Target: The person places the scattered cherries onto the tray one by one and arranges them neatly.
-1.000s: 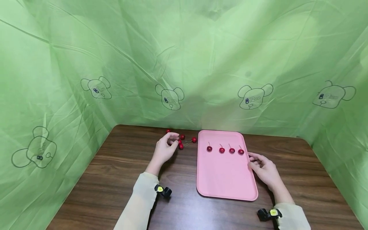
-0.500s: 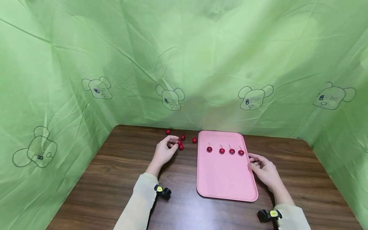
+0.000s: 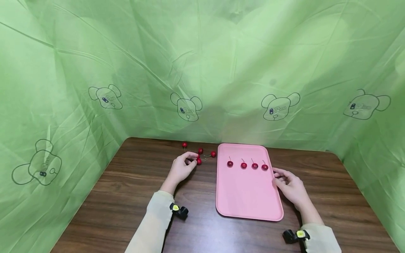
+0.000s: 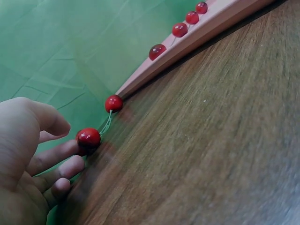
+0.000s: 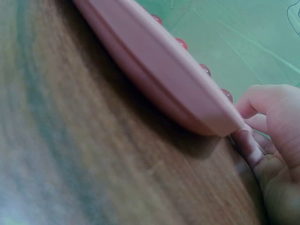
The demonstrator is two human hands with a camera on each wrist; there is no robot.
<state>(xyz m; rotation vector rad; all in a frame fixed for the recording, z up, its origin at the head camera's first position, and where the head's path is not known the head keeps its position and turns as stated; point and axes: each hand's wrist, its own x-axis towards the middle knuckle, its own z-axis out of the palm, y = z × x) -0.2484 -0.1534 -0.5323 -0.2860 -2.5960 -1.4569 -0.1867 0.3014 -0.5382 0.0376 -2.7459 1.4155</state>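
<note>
My left hand (image 3: 181, 170) reaches low over the table, its fingertips right at a red cherry (image 3: 199, 161) with a green stem. In the left wrist view a gap shows between the thumb and the other fingers, and the nearest cherry (image 4: 88, 138) sits just beyond them, against a fingertip. Another cherry (image 3: 198, 156) is partly hidden by the fingers. My right hand (image 3: 291, 187) holds the right rim of a pink rectangular tray (image 3: 248, 196), thumb at the top edge and fingers lower down. Several cherries stand in a row across the tray, the leftmost cherry (image 3: 230, 163) with its stem upward.
More loose cherries lie left of the tray: one cherry (image 3: 185, 144) by the back edge, another cherry (image 3: 200, 150) and a third cherry (image 3: 213, 154) near the tray. A brown wooden table (image 3: 123, 207) carries everything. Green fabric (image 3: 227, 63) hangs behind and at both sides.
My left hand has lowered slightly toward the cherries, uncovering the one near the back edge. The right hand, the tray and its row of cherries have stayed in place.
</note>
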